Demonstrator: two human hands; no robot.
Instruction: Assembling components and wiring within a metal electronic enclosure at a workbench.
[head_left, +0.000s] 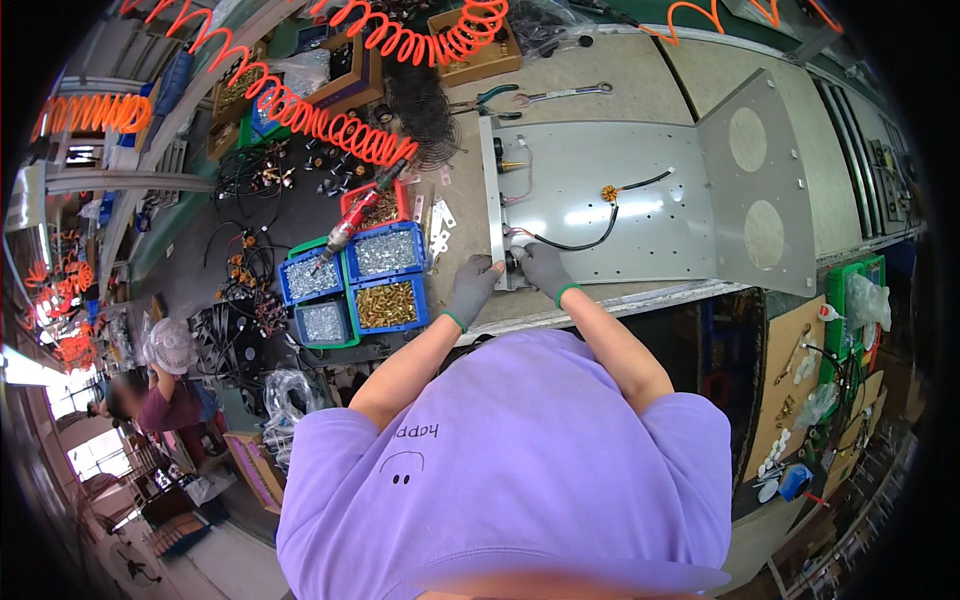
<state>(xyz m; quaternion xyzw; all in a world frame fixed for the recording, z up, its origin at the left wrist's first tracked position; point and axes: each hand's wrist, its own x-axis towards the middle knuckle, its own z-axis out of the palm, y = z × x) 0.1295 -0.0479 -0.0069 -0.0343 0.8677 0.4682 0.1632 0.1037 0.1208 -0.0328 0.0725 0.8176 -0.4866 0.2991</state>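
Head view, hands: right hand [547,274] pinches a small black fitting [513,260]; left hand [474,287] touches the flange [492,205], grip unclear to me.
Grey panel [645,235]: near-left corner at the hands, long side by the bench's [635,85] near edge.
Wrench [563,95]: beyond, a bench strip between.

Assembly workshop: orange coiled hoses [375,145], red power driver [347,222], blue bins [395,327], fasteners [387,302], wrench [565,93]; grey sheet-metal panel [650,165] lies on worktop [640,75].

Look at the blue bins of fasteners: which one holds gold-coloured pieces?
The lower-right blue bin, left of the person's left hand; its pieces are gold-coloured, while the other blue bins hold silvery ones.
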